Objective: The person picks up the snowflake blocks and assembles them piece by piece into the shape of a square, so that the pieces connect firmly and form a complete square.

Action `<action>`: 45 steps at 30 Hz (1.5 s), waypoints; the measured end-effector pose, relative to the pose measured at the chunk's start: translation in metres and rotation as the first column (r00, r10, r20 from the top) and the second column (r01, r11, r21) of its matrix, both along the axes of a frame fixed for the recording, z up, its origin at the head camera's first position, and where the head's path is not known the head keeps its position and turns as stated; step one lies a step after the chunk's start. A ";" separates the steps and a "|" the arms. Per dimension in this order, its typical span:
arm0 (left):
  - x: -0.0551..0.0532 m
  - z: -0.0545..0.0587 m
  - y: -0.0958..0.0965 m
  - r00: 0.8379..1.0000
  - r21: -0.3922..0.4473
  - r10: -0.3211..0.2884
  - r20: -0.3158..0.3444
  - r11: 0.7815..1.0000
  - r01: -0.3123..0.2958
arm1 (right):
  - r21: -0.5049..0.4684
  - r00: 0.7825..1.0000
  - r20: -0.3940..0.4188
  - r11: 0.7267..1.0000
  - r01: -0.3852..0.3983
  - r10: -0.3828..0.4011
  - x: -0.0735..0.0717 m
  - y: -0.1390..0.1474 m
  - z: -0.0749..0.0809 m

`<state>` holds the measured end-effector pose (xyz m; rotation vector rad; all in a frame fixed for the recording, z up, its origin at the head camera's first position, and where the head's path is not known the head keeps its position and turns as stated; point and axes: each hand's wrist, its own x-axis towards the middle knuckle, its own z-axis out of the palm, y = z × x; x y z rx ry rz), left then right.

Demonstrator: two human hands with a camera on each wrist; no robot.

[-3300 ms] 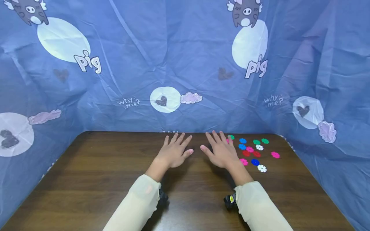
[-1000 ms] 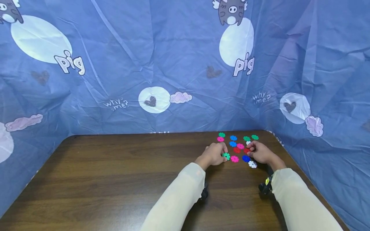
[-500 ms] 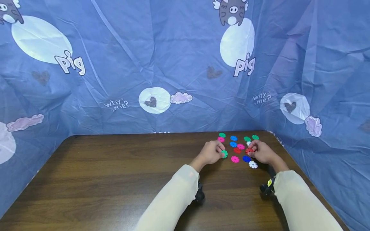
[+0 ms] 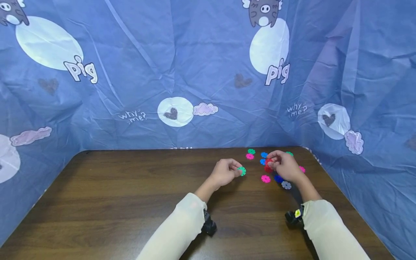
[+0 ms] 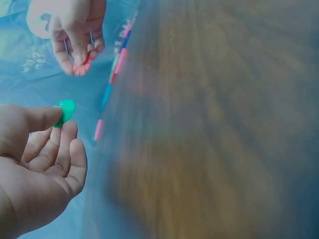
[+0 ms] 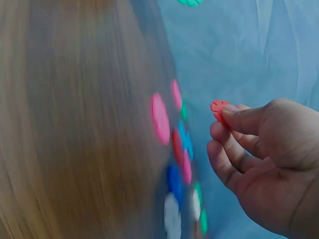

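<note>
My left hand (image 4: pixel 224 172) pinches a green snowflake disc (image 4: pixel 241 171) between thumb and fingertips, left of the scattered discs. In the left wrist view the green disc (image 5: pixel 65 112) is up off the table at the thumb tip. My right hand (image 4: pixel 286 167) pinches a red snowflake disc (image 4: pixel 268 164) above the scattered ones. The right wrist view shows this red disc (image 6: pixel 219 110) between thumb and forefinger, with the other fingers loosely curled. The two hands face each other with a gap between the discs.
Flat on the brown wooden table (image 4: pixel 136 202) lie several loose discs: a pink disc (image 4: pixel 265 178), a dark blue disc (image 4: pixel 278 178), a white disc (image 4: pixel 286 185) and a far green disc (image 4: pixel 251 151). A blue printed cloth (image 4: pixel 208 72) hangs behind the table.
Both hands went from flat and spread to pinching discs. The left hand has carried the green disc leftward; the right hand has picked up the red disc and moved it left.
</note>
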<state>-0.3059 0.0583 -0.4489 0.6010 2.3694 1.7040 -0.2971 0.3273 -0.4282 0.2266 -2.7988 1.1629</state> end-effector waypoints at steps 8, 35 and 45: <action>0.008 0.010 -0.031 0.997 0.024 0.036 -0.070 0.999 -0.034 | -0.172 0.993 -0.024 0.978 -0.117 0.114 0.008 -0.060 0.012; 0.031 0.029 -0.071 0.919 -0.016 0.140 -0.370 0.987 -0.157 | -0.591 0.981 0.122 0.805 -0.048 0.149 0.031 -0.146 0.018; 0.036 0.028 -0.067 0.784 0.024 0.178 -0.595 0.979 -0.205 | -0.755 0.978 0.152 0.655 0.021 0.143 0.038 -0.153 0.018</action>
